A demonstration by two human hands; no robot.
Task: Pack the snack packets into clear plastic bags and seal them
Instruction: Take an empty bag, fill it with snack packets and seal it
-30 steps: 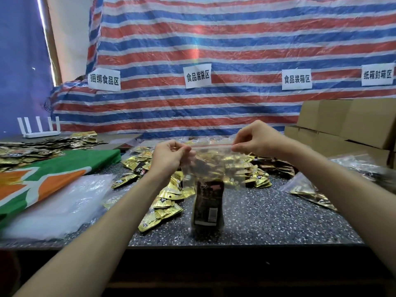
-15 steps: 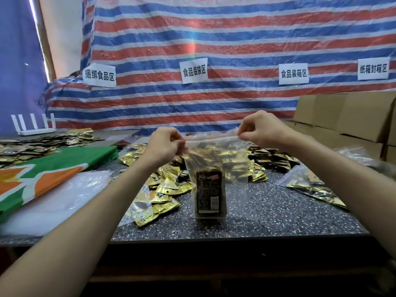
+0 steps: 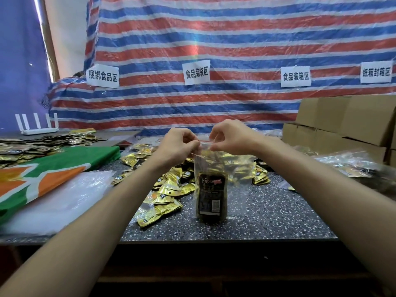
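You pinch the clear bag's (image 3: 222,168) red zip strip between left hand (image 3: 175,146) and right hand (image 3: 231,140), bag standing near the table's (image 3: 267,217) front edge so the dark packet (image 3: 212,196) settles low, clear of the seal.

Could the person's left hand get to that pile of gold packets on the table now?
Probably yes: the gold packets lie uncovered just below the left hand, nothing between. But it is pinching the top of the clear bag, so it must let go first.

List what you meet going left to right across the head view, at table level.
Cloth → left hand → right hand → boxes.
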